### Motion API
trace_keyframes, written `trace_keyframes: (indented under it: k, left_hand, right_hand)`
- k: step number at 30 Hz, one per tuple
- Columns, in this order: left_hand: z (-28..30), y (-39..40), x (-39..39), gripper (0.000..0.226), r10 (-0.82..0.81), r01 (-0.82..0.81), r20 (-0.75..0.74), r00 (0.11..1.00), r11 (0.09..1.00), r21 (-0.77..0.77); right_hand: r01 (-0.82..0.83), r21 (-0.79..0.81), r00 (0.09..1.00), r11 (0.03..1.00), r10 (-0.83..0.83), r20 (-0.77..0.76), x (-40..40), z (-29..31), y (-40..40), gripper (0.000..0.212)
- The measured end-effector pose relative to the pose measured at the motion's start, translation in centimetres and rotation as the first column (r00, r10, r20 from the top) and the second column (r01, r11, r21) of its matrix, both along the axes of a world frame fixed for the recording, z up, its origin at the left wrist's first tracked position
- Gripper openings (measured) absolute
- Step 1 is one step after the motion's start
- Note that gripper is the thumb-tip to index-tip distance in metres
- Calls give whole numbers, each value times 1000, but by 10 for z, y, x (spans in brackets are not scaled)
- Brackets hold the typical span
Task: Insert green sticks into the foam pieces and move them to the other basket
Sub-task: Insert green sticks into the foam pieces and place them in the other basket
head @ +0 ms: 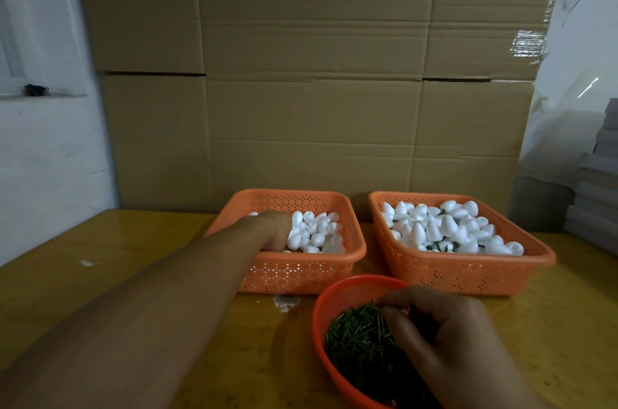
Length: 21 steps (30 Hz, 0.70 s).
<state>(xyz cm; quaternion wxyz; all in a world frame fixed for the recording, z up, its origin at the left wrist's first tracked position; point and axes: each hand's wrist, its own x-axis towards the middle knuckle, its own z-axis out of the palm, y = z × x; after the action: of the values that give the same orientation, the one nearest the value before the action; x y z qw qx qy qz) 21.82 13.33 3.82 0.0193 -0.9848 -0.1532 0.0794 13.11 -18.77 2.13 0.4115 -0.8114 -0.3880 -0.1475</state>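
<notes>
Wooden table (117, 275), left hand (272, 229) curled among foam pieces (317, 231); right hand (444, 335) pinching green sticks (357, 341)

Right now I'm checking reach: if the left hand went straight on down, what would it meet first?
Probably the white foam pieces in the left basket; the left hand already seems among them.

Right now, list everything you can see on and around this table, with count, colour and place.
left basket: one, orange, table centre, holds plain white foam pieces
right basket: one, orange, beside it, foam pieces with green sticks showing
round bowl: one, orange-red, near edge, full of green sticks
table: one, yellow-brown
cardboard boxes: several, brown, behind
left hand: reaching into left basket
right hand: fingers curled in the sticks
</notes>
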Motion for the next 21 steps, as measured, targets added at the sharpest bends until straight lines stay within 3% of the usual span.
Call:
trace_keyframes:
  k: [3,12,17,21]
  left_hand:
    - [-2,0,2,22,-10,10,9,1000,1000,10]
    - [4,-4,-6,24,-26,27,11,1000,999,-40]
    - [12,-7,-12,6,-14,70,259,966,975,-210]
    - [20,-16,-24,14,-68,193,444,893,951,-242]
  right_hand:
    - [7,0,1000,1000,-7,3,2,-1,-1,24]
    - [25,-16,1000,1000,-25,-9,7,-4,-3,16]
    - [19,-15,1000,1000,-19,11,10,-6,-5,15]
    - [23,-27,1000,999,-23,17,12,-7,-5,15]
